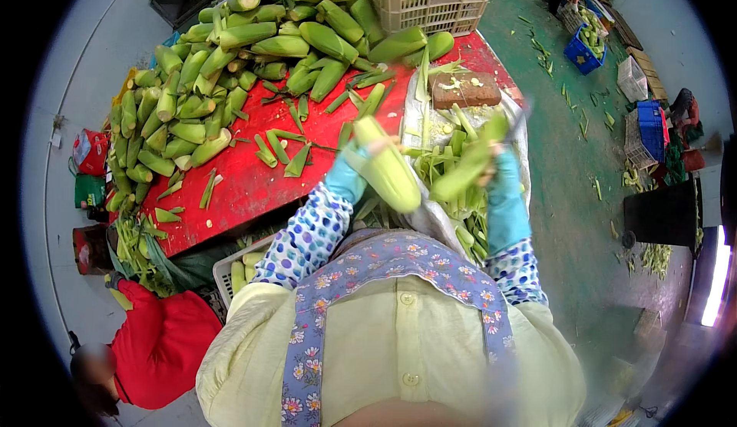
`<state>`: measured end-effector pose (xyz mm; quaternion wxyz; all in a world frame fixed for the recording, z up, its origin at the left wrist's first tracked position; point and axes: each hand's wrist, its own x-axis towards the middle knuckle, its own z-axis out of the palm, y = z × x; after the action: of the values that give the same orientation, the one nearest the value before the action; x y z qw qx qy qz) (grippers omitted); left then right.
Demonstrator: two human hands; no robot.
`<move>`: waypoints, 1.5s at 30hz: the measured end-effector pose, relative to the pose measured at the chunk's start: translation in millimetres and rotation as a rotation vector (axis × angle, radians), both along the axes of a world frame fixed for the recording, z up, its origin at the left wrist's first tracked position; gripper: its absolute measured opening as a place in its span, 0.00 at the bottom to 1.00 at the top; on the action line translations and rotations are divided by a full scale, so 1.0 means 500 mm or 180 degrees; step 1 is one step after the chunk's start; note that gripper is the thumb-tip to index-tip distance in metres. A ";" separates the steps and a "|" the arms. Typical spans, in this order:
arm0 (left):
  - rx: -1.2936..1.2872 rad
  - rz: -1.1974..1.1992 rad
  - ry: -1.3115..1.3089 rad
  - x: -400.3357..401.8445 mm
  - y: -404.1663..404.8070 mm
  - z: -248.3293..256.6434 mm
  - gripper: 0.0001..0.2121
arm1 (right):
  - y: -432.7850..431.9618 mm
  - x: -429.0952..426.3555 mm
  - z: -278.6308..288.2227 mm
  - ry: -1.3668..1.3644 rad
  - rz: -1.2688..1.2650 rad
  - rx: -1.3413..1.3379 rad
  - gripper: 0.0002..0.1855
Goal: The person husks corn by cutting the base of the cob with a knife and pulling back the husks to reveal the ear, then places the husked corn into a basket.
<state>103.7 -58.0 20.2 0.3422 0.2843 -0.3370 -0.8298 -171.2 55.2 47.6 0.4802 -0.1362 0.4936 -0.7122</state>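
Note:
My left hand (352,168), in a turquoise glove or cuff, grips a corn ear (391,171) in pale green husk, tilted with its rounded end toward me. To the right, my right hand (500,165) is closed around a blurred piece of green corn husk (469,168). A blurred grey blade (521,117), apparently of a knife, sticks out above that hand. Beneath both hands, stripped husks (455,197) lie heaped on a white woven sack (524,156). A reddish-brown block (466,90), scattered with corn bits, rests just beyond.
Many unpeeled corn ears (265,41) are piled on the red table (242,191), beside a beige plastic crate (426,4) of corn. A crate (221,277) with paler ears stands low at left. Nearby are a red-clad person (161,346) and a black wheeled bin (656,217).

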 end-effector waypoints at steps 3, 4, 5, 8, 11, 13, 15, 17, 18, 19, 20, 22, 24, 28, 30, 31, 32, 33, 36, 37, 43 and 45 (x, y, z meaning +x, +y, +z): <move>0.0328 0.0648 0.0159 0.026 -0.032 -0.014 0.25 | 0.031 -0.197 -0.067 0.0779 0.0158 -0.0219 0.22; 0.0395 0.0849 0.0163 0.027 -0.035 -0.017 0.25 | 0.032 -0.201 -0.074 0.1671 0.0051 0.0502 0.25; 0.0482 0.0816 0.0217 0.023 -0.035 -0.020 0.24 | 0.034 -0.204 -0.079 0.2554 -0.0061 0.1233 0.29; 0.0727 0.0845 0.0418 -0.016 -0.032 -0.050 0.18 | 0.026 -0.068 0.000 0.2405 0.0858 0.0567 0.46; 0.0438 0.1009 0.0222 -0.080 0.005 -0.022 0.14 | 0.007 0.087 0.046 0.3133 0.1764 0.0156 0.48; 0.0601 0.1057 0.0189 -0.110 0.022 -0.003 0.14 | -0.005 0.140 -0.017 0.4590 0.1558 -0.0565 0.42; 0.0499 0.0762 0.0461 -0.106 0.010 -0.047 0.22 | -0.014 0.147 -0.059 0.5229 0.1223 -0.0758 0.35; 0.0516 0.0949 0.0244 -0.111 0.010 -0.067 0.23 | -0.025 0.124 -0.072 0.4908 0.0986 -0.1305 0.26; 0.0531 0.1042 0.0131 -0.113 0.011 -0.060 0.24 | -0.026 0.108 -0.075 0.4733 0.0870 -0.1567 0.22; 0.0685 0.1137 0.0157 -0.110 0.017 -0.045 0.24 | -0.022 0.095 -0.066 0.3462 0.0789 -0.0991 0.18; 0.0839 0.1233 0.0184 -0.103 0.026 -0.027 0.24 | -0.015 0.077 -0.050 0.2190 0.0696 -0.0422 0.15; 0.1044 0.1452 0.0387 -0.081 0.029 0.004 0.20 | -0.009 0.011 -0.058 0.0718 0.0252 0.0016 0.11; 0.0696 0.1479 0.0290 -0.050 0.013 0.010 0.23 | 0.013 -0.129 -0.119 0.0942 -0.0097 0.0204 0.13; -0.0230 0.1045 -0.0178 -0.029 -0.004 0.011 0.23 | 0.042 -0.155 -0.101 0.3122 0.0239 0.0874 0.25; -0.0768 0.0804 -0.0362 -0.041 0.007 0.015 0.23 | 0.024 -0.091 -0.043 0.3410 0.0660 0.0400 0.31; -0.0851 0.0773 -0.0388 -0.052 0.020 0.017 0.24 | 0.016 -0.030 0.022 0.2464 0.1135 0.0441 0.31; -0.0937 0.0721 -0.0406 -0.066 0.033 0.017 0.25 | 0.004 0.011 0.059 0.1943 0.1532 0.0558 0.32; -0.1019 0.0678 -0.0433 -0.074 0.046 0.020 0.26 | -0.002 0.055 0.094 0.1700 0.1752 0.0430 0.29; -0.1285 0.0142 -0.0660 -0.081 0.048 0.040 0.31 | -0.038 0.109 0.019 0.2071 0.1619 -0.0289 0.18; -0.1385 0.0084 -0.0667 -0.081 0.046 0.033 0.33 | -0.044 0.109 0.007 0.2354 0.1538 -0.0366 0.15; -0.1108 -0.0275 -0.0400 -0.059 0.048 0.025 0.38 | -0.054 0.103 -0.030 0.3874 0.0984 0.0055 0.09; -0.1048 -0.0444 -0.0219 -0.053 0.055 0.054 0.39 | -0.061 0.096 -0.067 0.1622 0.0876 0.0172 0.08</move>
<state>77.2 -30.4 47.1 0.3139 0.2286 -0.4987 -0.7749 -123.4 24.5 14.2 0.4364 -0.3636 0.5940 -0.5697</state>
